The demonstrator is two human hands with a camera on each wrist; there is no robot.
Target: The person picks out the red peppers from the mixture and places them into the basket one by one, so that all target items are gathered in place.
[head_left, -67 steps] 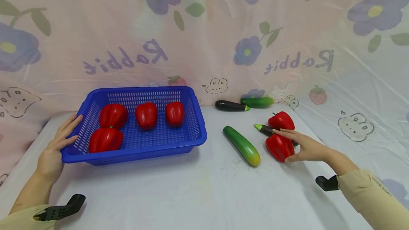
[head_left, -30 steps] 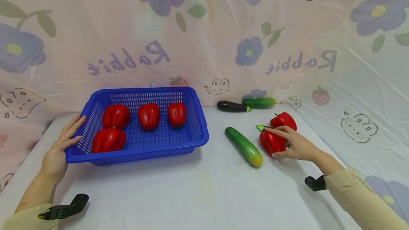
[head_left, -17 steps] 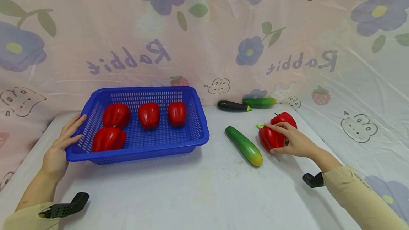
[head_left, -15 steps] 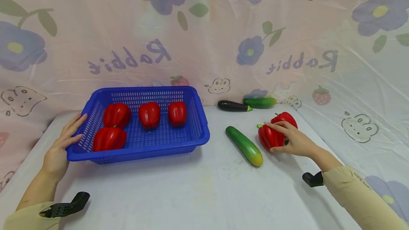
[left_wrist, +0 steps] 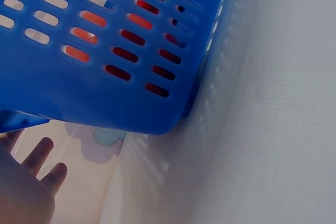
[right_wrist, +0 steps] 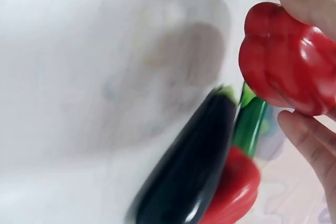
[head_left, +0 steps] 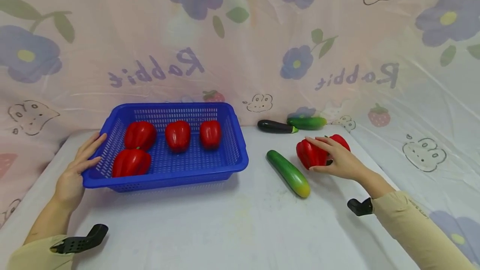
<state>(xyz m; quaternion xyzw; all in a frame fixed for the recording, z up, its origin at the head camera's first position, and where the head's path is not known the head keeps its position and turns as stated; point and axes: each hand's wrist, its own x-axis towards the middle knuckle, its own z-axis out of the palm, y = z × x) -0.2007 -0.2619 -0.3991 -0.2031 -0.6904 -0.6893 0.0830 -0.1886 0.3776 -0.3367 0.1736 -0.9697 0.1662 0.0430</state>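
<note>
My right hand [head_left: 339, 161] grips a red bell pepper [head_left: 310, 153] between thumb and fingers. In the right wrist view this pepper [right_wrist: 286, 59] is raised off the table, its shadow below. Under it lies a dark eggplant [right_wrist: 191, 156], mostly hidden in the head view, beside another red bell pepper [head_left: 341, 141]. My left hand [head_left: 73, 180] rests against the left rim of a blue plastic basket [head_left: 168, 178], fingers extended. Inside the basket sit several red bell peppers [head_left: 178, 136]. The left wrist view shows the hand's fingers [left_wrist: 39, 156] spread below the rim.
A green zucchini [head_left: 288, 173] lies between the basket and my right hand. Toward the back curtain lie another eggplant [head_left: 275, 126] and a green cucumber-like vegetable [head_left: 306, 123]. The patterned curtain [head_left: 232, 45] stands behind the white-covered table [head_left: 225, 228].
My right hand took hold of the nearer bell pepper and has carried it left and away from me, up off the table. The left hand stays at the basket rim.
</note>
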